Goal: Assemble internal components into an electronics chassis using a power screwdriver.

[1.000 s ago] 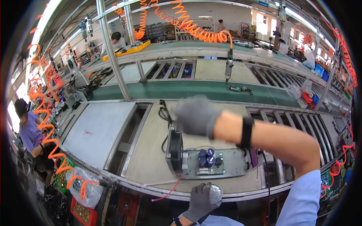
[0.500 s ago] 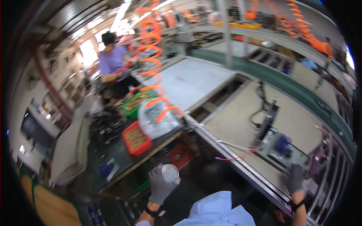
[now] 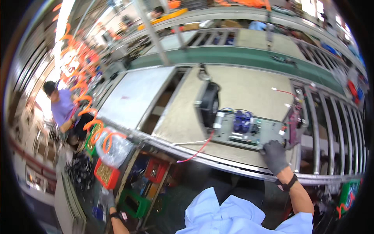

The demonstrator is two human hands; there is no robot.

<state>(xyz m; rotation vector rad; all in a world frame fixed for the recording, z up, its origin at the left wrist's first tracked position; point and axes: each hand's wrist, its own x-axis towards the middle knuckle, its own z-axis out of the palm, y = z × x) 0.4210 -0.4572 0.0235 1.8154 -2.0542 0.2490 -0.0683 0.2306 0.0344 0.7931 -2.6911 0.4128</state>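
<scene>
My right hand (image 3: 274,155), in a dark grey glove, has its fingers curled over the near right edge of a flat metal chassis (image 3: 265,134). This chassis carries a circuit board and dark blue cylindrical parts (image 3: 242,121). A black fan (image 3: 210,103) stands upright at its left end. From there a red wire (image 3: 200,149) runs out over the table's front edge. Down at the left, my gloved left hand (image 3: 107,199) is over the side bench, just below a red bin (image 3: 106,174) of small brass-coloured parts. Something whitish shows at its fingertips; blur hides its grip.
A clear plastic bag (image 3: 113,148) and a green bin (image 3: 92,141) sit behind the red bin. Coiled orange hoses (image 3: 86,111) hang at the left. Metal rollers (image 3: 331,132) lie right of the board-topped worktable (image 3: 175,124). A person in purple (image 3: 62,105) works at far left.
My view has swung right. My left hand, which held a round whitish container with silvery contents, has moved left to the side bench. My right hand stays at the chassis edge.
</scene>
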